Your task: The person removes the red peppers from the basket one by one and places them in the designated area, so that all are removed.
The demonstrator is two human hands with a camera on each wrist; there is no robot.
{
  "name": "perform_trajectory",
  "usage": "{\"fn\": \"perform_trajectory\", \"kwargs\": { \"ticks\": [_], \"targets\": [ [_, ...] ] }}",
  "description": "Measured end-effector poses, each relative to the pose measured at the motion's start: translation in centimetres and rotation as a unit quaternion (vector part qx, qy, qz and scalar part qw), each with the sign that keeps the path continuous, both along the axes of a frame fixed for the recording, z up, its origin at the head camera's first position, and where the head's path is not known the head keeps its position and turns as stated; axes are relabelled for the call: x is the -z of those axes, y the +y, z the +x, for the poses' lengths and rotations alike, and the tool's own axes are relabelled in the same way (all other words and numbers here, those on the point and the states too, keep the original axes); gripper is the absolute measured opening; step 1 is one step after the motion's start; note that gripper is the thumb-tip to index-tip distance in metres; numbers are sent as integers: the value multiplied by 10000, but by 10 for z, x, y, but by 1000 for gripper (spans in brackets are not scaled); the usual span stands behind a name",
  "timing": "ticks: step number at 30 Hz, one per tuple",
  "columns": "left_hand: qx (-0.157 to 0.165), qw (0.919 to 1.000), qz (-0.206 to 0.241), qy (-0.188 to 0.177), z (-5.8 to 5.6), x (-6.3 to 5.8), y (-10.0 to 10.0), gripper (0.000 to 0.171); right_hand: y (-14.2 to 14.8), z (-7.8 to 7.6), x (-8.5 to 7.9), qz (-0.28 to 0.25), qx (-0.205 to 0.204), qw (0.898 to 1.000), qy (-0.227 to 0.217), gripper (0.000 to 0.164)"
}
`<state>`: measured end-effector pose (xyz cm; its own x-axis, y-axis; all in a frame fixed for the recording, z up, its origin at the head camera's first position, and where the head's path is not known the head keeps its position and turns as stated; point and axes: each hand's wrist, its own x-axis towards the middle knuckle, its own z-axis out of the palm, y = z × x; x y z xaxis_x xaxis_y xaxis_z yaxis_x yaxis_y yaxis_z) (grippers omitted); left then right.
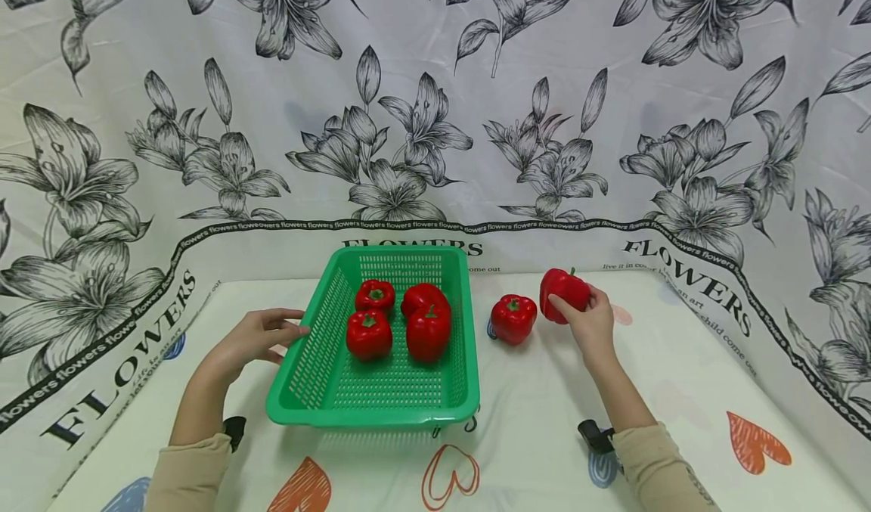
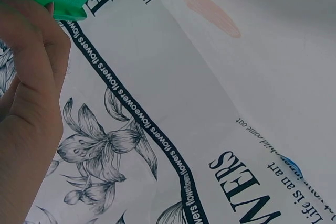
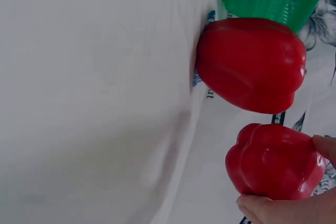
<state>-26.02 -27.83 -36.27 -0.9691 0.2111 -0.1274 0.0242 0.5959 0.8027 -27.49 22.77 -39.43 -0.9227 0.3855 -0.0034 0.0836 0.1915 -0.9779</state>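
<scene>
My right hand (image 1: 593, 323) holds a red bell pepper (image 1: 563, 294) by its sides, tilted over on the right. In the right wrist view the thumb and a finger lie on opposite sides of that pepper (image 3: 275, 163). Just left of it a second red bell pepper (image 1: 513, 319) stands on the table. My left hand (image 1: 255, 342) is at the left rim of a green plastic basket (image 1: 389, 417), fingertips touching the rim. Several red bell peppers with green stems sit inside, one of them a front pepper (image 1: 429, 334). In the left wrist view the fingers lie against the basket's edge (image 2: 68, 11).
A white cloth with printed hearts (image 1: 758, 444) covers the table. Behind it hangs a white backdrop with black line-drawn flowers (image 1: 408, 149), bordered by a dark lettered band. Each wrist wears a small black camera, such as the right one (image 1: 596, 436).
</scene>
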Motion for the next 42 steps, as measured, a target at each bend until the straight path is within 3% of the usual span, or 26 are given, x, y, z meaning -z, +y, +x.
{"fn": "perform_trajectory", "kwargs": {
  "ticks": [18, 42],
  "targets": [
    [5, 10000, 62, 2, 0, 0, -1, 64, 5, -11, 15, 247, -41, 9991, -334, 84],
    [7, 10000, 45, -21, 1, -1, -1, 64, 8, -13, 27, 479, -297, 9957, -738, 85]
  ]
}}
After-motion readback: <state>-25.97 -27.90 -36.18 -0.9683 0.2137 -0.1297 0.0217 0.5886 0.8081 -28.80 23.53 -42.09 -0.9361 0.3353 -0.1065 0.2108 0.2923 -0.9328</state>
